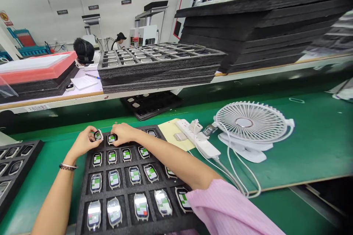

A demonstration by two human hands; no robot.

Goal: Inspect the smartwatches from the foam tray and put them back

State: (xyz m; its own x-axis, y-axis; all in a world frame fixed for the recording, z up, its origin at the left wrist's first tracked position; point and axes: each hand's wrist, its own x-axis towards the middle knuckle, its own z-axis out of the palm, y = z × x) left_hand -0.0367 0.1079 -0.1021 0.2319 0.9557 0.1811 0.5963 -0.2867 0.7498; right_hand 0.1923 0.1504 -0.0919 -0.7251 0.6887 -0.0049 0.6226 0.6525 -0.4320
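Observation:
A black foam tray lies in front of me on the green mat, its pockets filled with several smartwatch bodies showing lit green and white screens. My left hand is at the tray's far row, fingers pinched round one watch body lifted slightly from its pocket. My right hand reaches across the tray, its fingers curled onto the neighbouring watch body in the same far row. A bracelet circles my left wrist, and a pink sleeve covers my right upper arm.
Another foam tray with watch bodies sits at the left. A white desk fan, a power strip with cables and a yellow sheet lie to the right. Stacked foam trays fill the shelf behind. Other people sit beyond.

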